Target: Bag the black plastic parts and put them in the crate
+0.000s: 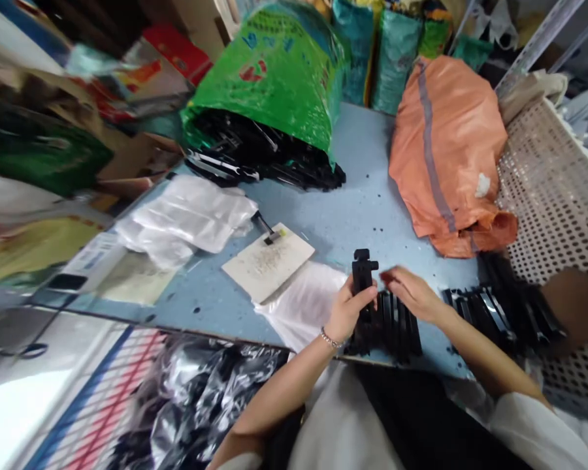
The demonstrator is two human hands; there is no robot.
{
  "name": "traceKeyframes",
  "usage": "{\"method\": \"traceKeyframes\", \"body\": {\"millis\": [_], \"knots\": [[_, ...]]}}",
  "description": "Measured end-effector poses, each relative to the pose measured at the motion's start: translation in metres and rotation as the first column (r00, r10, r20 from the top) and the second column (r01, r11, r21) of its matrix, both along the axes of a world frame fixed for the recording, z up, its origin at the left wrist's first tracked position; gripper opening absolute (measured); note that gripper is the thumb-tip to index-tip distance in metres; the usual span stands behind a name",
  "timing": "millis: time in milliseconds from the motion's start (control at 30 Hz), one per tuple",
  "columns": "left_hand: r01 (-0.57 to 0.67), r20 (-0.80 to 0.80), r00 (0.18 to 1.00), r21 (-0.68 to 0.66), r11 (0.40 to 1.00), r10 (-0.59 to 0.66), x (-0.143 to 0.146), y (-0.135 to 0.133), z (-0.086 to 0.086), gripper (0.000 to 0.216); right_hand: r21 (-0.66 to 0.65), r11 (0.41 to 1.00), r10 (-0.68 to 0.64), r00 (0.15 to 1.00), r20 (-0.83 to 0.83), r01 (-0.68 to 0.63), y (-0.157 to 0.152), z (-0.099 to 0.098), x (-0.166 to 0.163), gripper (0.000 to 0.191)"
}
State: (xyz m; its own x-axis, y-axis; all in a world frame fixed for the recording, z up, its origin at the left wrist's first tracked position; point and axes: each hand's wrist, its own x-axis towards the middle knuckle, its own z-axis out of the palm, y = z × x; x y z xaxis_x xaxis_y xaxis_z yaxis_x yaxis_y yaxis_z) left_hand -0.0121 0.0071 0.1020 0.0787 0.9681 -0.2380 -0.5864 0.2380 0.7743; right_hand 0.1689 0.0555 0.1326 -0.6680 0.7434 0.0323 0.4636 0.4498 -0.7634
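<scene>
Hands meet at the near edge of the bench [372, 170]: the left hand [347, 312] grips a black bracket [362, 274] upright, its long axis pointing away, while the right hand [411, 294] hovers loose-fingered just to its right, above a row of black parts [396, 326].

light: bright, even, soft shadows | glare: blown-out white patch at lower left | blur: left edge smeared | distortion: wide-angle bending at borders
</scene>
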Motion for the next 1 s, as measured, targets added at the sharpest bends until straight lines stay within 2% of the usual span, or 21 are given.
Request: {"method": "traceKeyframes", "body": {"millis": [33, 100, 167, 200, 300, 367, 467, 567, 667, 733, 800, 833, 933, 1000], "knots": [[0.031, 0.001, 1.000, -0.039, 0.999, -0.031, 0.002, -0.008, 0.004, 0.046, 0.184, 0.982, -0.046, 0.999, 0.002, 0.045, 0.001, 0.006, 0.001, 0.040], [0.111, 0.036, 0.994, -0.121, 0.986, -0.107, 0.007, -0.025, 0.009, 0.050, 0.466, 0.884, -0.053, 0.998, 0.029, 0.033, 0.006, 0.011, -0.002, 0.040], [0.160, 0.051, 0.987, -0.165, 0.973, -0.153, 0.012, -0.040, 0.011, 0.051, 0.598, 0.801, -0.028, 0.995, 0.097, -0.035, 0.009, 0.010, -0.009, 0.036], [0.163, 0.048, 0.986, -0.175, 0.971, -0.157, 0.013, -0.045, 0.011, 0.050, 0.612, 0.790, -0.032, 0.993, 0.117, -0.047, 0.009, 0.008, -0.013, 0.038], [0.092, 0.044, 0.995, -0.189, 0.978, -0.085, 0.011, -0.057, 0.009, 0.052, 0.539, 0.842, -0.082, 0.990, 0.111, 0.010, -0.004, 0.004, -0.022, 0.044], [0.027, 0.048, 0.999, -0.199, 0.980, -0.017, 0.003, -0.061, 0.006, 0.052, 0.485, 0.875, -0.063, 0.993, 0.097, 0.008, -0.025, 0.001, -0.024, 0.046], [-0.025, 0.064, 0.997, -0.185, 0.982, 0.038, -0.009, -0.064, 0.002, 0.054, 0.455, 0.882, 0.065, 0.989, 0.136, -0.121, -0.069, -0.010, -0.025, 0.048], [0.018, 0.138, 0.990, -0.177, 0.984, 0.007, -0.010, -0.071, -0.004, 0.055, 0.383, 0.902, 0.152, 0.977, 0.150, -0.199, -0.109, -0.030, -0.027, 0.046], [0.015, 0.140, 0.990, -0.192, 0.981, 0.012, -0.004, -0.082, -0.014, 0.056, 0.257, 0.954, 0.140, 0.988, 0.064, -0.152, -0.133, -0.048, -0.028, 0.045], [-0.036, 0.050, 0.998, -0.167, 0.985, 0.045, -0.003, -0.088, -0.024, 0.051, 0.153, 0.981, 0.111, 0.992, 0.053, -0.118, -0.139, -0.054, -0.025, 0.044], [-0.078, -0.099, 0.993, -0.120, 0.990, 0.066, -0.008, -0.088, -0.035, 0.045, 0.112, 0.993, 0.035, 0.993, 0.108, -0.047, -0.139, -0.057, -0.016, 0.042], [-0.090, -0.173, 0.982, -0.108, 0.990, 0.071, -0.011, -0.085, -0.042, 0.043, 0.140, 0.990, -0.045, 0.987, 0.154, 0.023, -0.137, -0.060, -0.010, 0.040], [-0.107, -0.294, 0.954, -0.166, 0.980, 0.054, -0.015, -0.069, -0.063, 0.045, 0.310, 0.907, -0.368, 0.893, 0.259, 0.284, -0.123, -0.074, 0.013, 0.037], [-0.090, -0.283, 0.959, -0.253, 0.963, 0.015, -0.009, -0.057, -0.078, 0.047, 0.353, 0.868, -0.460, 0.832, 0.310, 0.349, -0.106, -0.088, 0.030, 0.047]]}}
